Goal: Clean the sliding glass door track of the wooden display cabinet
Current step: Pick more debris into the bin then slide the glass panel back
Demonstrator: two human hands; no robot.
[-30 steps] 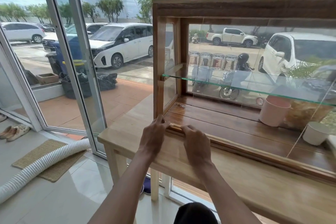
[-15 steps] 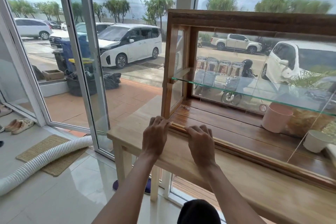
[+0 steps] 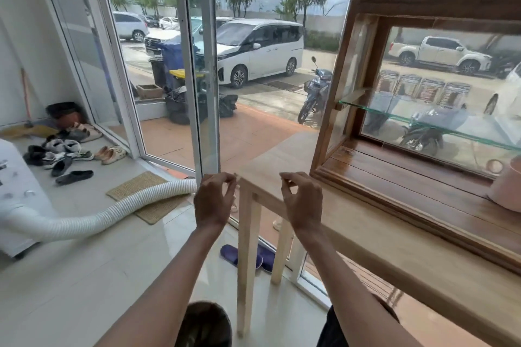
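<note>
A: Hands?
B: Left hand [image 3: 212,200] and right hand [image 3: 303,200] raised side by side over the near-left corner of the table [image 3: 366,236]; backs to camera; each with thumb and forefinger tips pinched together — cannot tell if anything thin sits between the fingers [image 3: 284,177].
A: Touching the cabinet?
B: No; both clear of it, left hand past the table edge, above the floor.
A: Cabinet position?
B: Wooden display cabinet [image 3: 423,8] stands on the table to the right; front open; its bottom track [image 3: 394,205] runs along the front lower edge, just right of the right hand.
A: Inside?
B: Glass shelf [image 3: 423,124] across the middle; pink pot [image 3: 507,189] on the wooden base at far right.
A: Floor?
B: White ribbed hose [image 3: 112,211] over a woven mat [image 3: 135,189]; shoes [image 3: 64,152] by the glass door — blue slippers [image 3: 248,258] under the table.
</note>
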